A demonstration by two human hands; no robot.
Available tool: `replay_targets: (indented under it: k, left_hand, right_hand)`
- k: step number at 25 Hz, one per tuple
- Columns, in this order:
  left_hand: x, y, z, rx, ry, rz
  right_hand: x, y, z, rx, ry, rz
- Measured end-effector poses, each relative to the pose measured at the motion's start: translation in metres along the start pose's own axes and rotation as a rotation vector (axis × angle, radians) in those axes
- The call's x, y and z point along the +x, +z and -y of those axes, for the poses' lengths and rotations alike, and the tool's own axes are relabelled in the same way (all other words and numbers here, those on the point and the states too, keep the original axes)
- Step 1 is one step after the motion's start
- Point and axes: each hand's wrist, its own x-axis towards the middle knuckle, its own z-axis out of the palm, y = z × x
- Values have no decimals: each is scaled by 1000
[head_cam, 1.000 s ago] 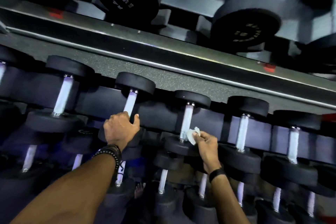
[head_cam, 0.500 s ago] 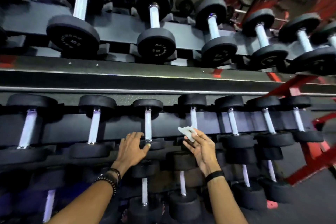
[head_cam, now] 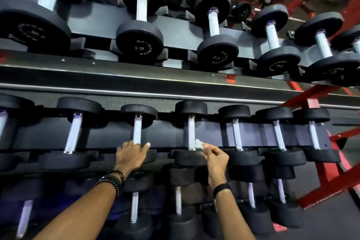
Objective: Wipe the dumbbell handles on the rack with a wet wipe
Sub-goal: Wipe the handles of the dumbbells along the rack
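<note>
My left hand (head_cam: 132,154) rests with loose fingers on the near head of one dumbbell on the middle shelf. The next handle (head_cam: 191,132) runs front to back, and my right hand (head_cam: 215,157), nearer to it, pinches the wet wipe (head_cam: 199,144) against its near end.

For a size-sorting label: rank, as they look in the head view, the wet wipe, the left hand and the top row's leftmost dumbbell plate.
1. dumbbell plate, though it may sit nearer the camera
2. left hand
3. wet wipe

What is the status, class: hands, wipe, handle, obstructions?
Left hand open, resting on neighbouring dumbbell. Right hand pinching wet wipe against middle-row handle. Nothing blocking.
</note>
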Motion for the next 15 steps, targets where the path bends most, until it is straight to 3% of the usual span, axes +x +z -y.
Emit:
replay_targets:
  k: [3, 6, 9, 15]
  left_hand:
    - [13, 14, -24, 65, -226, -57]
    - [25, 30, -39, 157, -349, -96]
    - [29, 36, -39, 210, -350, -121]
    - [33, 35, -39, 254, -367, -150]
  right_hand:
    - [46, -12, -5, -189, -53, 15]
    - [92, -12, -13, -281, -46, 158]
    - [123, -1, -28, -456, 36, 359]
    - [148, 20, -53, -1181, 25, 576]
